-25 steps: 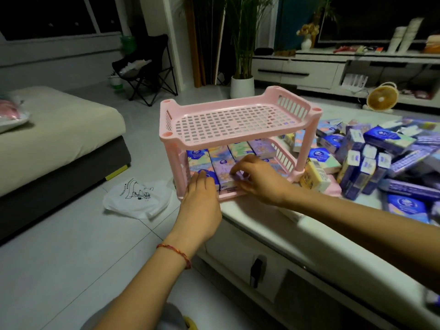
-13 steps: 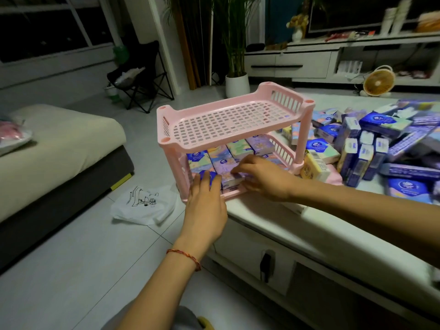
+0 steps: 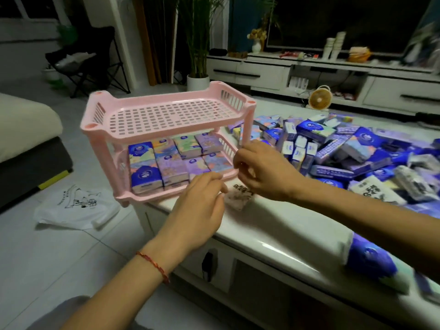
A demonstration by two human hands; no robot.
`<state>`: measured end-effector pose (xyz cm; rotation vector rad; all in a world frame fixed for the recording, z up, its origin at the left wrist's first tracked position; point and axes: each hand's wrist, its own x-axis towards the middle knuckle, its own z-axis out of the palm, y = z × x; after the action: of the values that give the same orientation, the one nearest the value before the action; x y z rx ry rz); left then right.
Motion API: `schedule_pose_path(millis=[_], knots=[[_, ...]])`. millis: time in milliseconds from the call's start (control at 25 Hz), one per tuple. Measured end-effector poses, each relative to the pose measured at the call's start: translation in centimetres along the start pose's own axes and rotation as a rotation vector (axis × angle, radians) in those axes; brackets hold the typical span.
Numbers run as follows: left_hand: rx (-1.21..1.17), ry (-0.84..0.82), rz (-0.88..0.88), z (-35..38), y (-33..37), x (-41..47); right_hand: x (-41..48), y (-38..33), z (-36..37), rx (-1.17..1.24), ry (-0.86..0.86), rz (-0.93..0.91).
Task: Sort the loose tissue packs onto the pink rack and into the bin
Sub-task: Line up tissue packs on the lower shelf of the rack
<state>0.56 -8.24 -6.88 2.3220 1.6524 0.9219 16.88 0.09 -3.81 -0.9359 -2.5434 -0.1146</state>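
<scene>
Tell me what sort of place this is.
Probably a home living room: a sofa on the left, a long low TV cabinet along the far wall with a dark screen above it, and a potted palm beside it.

The rack (image 3: 166, 115) is pale pink all over, its shelves a grid of small square holes. The tissue packs (image 3: 171, 163) on its lower shelf are lilac, deep blue, mint and peach, several with a round blue emblem. The loose heap (image 3: 333, 148) at three o'clock of it is mostly royal blue, lilac and white. The pack (image 3: 239, 198) at five o'clock is white with black characters. The table (image 3: 273, 225) is glossy white, the bracelet (image 3: 154, 267) red, the floor bag (image 3: 78, 206) at eight o'clock white with a black line drawing.
</scene>
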Motion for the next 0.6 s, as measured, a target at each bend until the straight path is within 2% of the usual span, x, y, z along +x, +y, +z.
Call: schedule_pose_path(millis=[120,200,280,360,480,520,600], knots=[[0.033,-0.043,0.241,1.7,1.4,0.7,-1.9,4.0,-2.8,-0.086,0.036,0.242],[0.048,-0.068,0.299,2.7,2.1,0.9,-3.4,7.2,-3.6,-0.249,-0.116,0.361],[0.068,-0.063,0.322,3.4,2.4,1.1,-5.2,9.3,-3.7,-0.3,-0.216,0.375],[0.019,-0.062,0.285,3.8,2.8,1.3,-6.0,10.1,-3.5,-0.299,-0.199,0.341],[-0.358,-0.062,-0.052,3.5,4.1,1.7,-5.3,9.9,-4.2,-0.351,-0.241,0.22],[-0.571,-0.08,-0.225,3.5,4.6,1.9,-5.1,9.5,-4.9,-0.32,-0.245,0.207],[-1.091,-0.183,-0.583,3.3,5.2,2.4,-4.5,8.1,-7.2,-0.1,-0.265,0.292]])
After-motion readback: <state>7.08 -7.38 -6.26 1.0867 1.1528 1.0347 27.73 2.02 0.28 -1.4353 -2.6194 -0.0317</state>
